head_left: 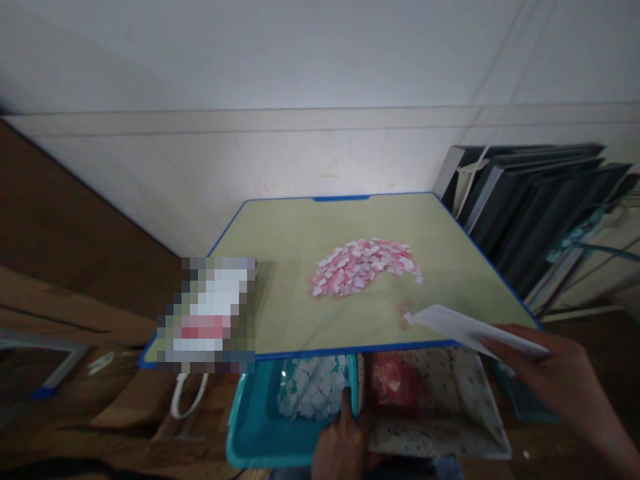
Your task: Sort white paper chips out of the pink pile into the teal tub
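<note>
My right hand [545, 373] is closed around a thin white folded sheet, like a card [470, 333]. The card's far tip rests near a few small pink and white pieces [407, 315] on the low table [285, 240]. Further back on the tabletop lies a spread pile of pink and white squares [357, 267]. At the bottom, my left hand [341, 440] grips the near right rim of a teal basin [260, 440], one finger stretched along it. White pieces [315, 390] fill part of the basin, apparently in a clear bag.
A speckled tray [440, 427] with red material [395, 380] adjoins the basin. A blurred-out object [210, 310] stands at the table's left, a white loop [187, 400] below it. Dark folded panels [540, 207] lean at right; a white wall [310, 157] stands behind.
</note>
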`<move>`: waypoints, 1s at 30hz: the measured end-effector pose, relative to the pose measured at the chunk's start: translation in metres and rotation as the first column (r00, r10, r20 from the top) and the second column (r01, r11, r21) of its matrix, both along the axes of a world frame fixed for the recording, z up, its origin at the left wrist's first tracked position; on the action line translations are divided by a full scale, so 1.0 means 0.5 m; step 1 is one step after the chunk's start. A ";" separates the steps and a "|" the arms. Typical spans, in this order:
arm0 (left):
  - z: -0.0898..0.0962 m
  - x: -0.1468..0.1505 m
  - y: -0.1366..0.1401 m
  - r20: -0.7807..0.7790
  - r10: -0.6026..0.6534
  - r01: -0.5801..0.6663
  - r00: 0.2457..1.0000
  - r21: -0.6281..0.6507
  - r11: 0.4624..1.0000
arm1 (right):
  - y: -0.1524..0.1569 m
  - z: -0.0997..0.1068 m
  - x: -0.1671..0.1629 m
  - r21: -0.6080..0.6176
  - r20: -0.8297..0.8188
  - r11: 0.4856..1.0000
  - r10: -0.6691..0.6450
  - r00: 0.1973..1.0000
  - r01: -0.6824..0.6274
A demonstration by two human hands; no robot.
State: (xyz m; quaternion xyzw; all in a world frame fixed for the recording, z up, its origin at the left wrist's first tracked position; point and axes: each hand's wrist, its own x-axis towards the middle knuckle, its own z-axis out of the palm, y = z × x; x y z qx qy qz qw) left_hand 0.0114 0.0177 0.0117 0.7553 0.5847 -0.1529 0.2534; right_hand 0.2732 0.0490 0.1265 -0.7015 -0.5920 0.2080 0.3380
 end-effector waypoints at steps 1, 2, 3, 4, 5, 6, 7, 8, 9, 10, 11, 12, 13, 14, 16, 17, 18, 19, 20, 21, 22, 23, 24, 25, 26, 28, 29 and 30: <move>0.002 0.001 0.001 -0.005 0.001 -0.001 1.000 -0.009 1.000 | 0.002 -0.001 -0.001 0.010 -0.001 1.000 -0.018 1.000 0.018; 0.004 0.002 0.002 -0.009 0.001 -0.001 1.000 -0.018 1.000 | 0.004 -0.001 -0.002 0.012 -0.004 1.000 -0.025 1.000 0.025; 0.006 0.003 0.003 -0.027 0.010 -0.011 1.000 -0.029 1.000 | 0.005 -0.001 -0.002 0.011 -0.006 1.000 -0.022 1.000 0.022; 0.008 0.004 0.003 -0.038 0.015 -0.016 0.999 -0.037 0.999 | 0.006 -0.001 -0.001 0.007 -0.009 1.000 -0.017 1.000 0.017; 0.009 0.005 0.003 -0.052 0.021 -0.023 0.998 -0.040 0.999 | 0.005 0.000 0.000 0.001 -0.008 1.000 -0.018 1.000 0.018; 0.009 0.005 0.003 -0.062 0.025 -0.027 0.998 -0.040 0.999 | 0.004 0.001 0.001 -0.004 -0.003 0.999 -0.032 0.999 0.032; 0.008 0.004 0.002 -0.056 0.020 -0.022 0.998 -0.035 0.999 | 0.003 0.002 0.002 -0.005 0.006 0.998 -0.064 0.998 0.064; 0.007 0.004 0.001 -0.044 0.012 -0.014 0.999 -0.030 0.999 | 0.001 0.003 0.002 0.000 0.014 0.995 -0.102 0.995 0.102; 0.005 0.002 0.000 -0.027 0.002 -0.002 1.000 -0.027 1.000 | -0.001 0.004 0.000 0.007 0.019 0.992 -0.129 0.991 0.129; 0.003 0.001 -0.001 -0.013 -0.007 0.007 1.000 -0.025 1.000 | -0.003 0.005 -0.002 0.017 0.017 0.990 -0.137 0.990 0.137; 0.001 0.000 -0.001 -0.004 -0.012 0.012 1.000 -0.025 1.000 | -0.005 0.006 -0.006 0.028 0.008 0.992 -0.127 0.992 0.126; 0.000 -0.001 -0.002 -0.007 -0.010 0.010 1.000 -0.023 1.000 | -0.006 0.007 -0.010 0.037 -0.006 0.994 -0.104 0.995 0.104; -0.002 -0.001 -0.002 -0.014 -0.003 0.003 1.000 -0.022 1.000 | -0.008 0.008 -0.013 0.042 -0.020 0.996 -0.077 0.997 0.078; -0.002 -0.001 -0.002 -0.019 0.000 -0.001 1.000 -0.020 1.000 | -0.009 0.008 -0.015 0.042 -0.030 0.998 -0.055 0.998 0.057; -0.003 -0.001 -0.001 -0.016 0.006 -0.006 1.000 -0.017 1.000 | -0.010 0.010 -0.013 0.020 -0.026 0.999 -0.035 0.999 0.036; -0.002 0.000 -0.001 -0.014 0.008 -0.008 1.000 -0.020 1.000 | -0.011 0.010 -0.009 0.000 -0.015 0.999 -0.035 0.999 0.035; -0.002 0.001 -0.001 -0.016 0.011 -0.011 1.000 -0.025 1.000 | -0.012 0.011 -0.003 -0.020 0.000 0.999 -0.044 0.999 0.044; -0.001 0.002 0.000 -0.024 0.014 -0.015 1.000 -0.032 0.999 | -0.013 0.012 0.003 -0.042 0.013 0.997 -0.059 0.998 0.060; 0.000 0.003 0.000 -0.034 0.021 -0.022 0.999 -0.041 0.999 | -0.013 0.013 0.010 -0.059 0.023 0.995 -0.084 0.996 0.085; 0.001 0.004 0.001 -0.045 0.025 -0.028 0.999 -0.048 0.998 | -0.013 0.014 0.015 -0.069 0.030 0.991 -0.117 0.993 0.118; 0.001 0.005 0.001 -0.050 0.024 -0.027 0.998 -0.051 0.998 | -0.012 0.014 0.020 -0.075 0.038 0.986 -0.149 0.988 0.151; 0.002 0.006 0.002 -0.054 0.024 -0.027 0.998 -0.052 0.998 | -0.009 0.014 0.023 -0.074 0.047 0.981 -0.176 0.983 0.179; 0.003 0.007 0.002 -0.061 0.024 -0.027 0.998 -0.052 0.998 | -0.006 0.013 0.025 -0.067 0.056 0.978 -0.196 0.979 0.200; 0.003 0.008 0.002 -0.068 0.025 -0.028 0.997 -0.050 0.998 | 0.000 0.012 0.025 -0.058 0.063 0.975 -0.210 0.976 0.214; 0.004 0.008 0.002 -0.073 0.025 -0.028 0.997 -0.049 0.998 | 0.006 0.009 0.024 -0.045 0.064 0.975 -0.216 0.974 0.219; 0.004 0.009 0.002 -0.079 0.023 -0.027 0.997 -0.050 0.998 | 0.024 0.002 0.019 0.001 0.046 0.978 -0.210 0.977 0.210; 0.004 0.008 0.002 -0.078 0.021 -0.025 0.997 -0.051 0.998 | 0.034 -0.002 0.015 0.028 0.034 0.978 -0.206 0.978 0.205; 0.004 0.008 0.002 -0.075 0.019 -0.023 0.997 -0.053 0.998 | 0.043 -0.007 0.012 0.050 0.024 0.980 -0.192 0.981 0.191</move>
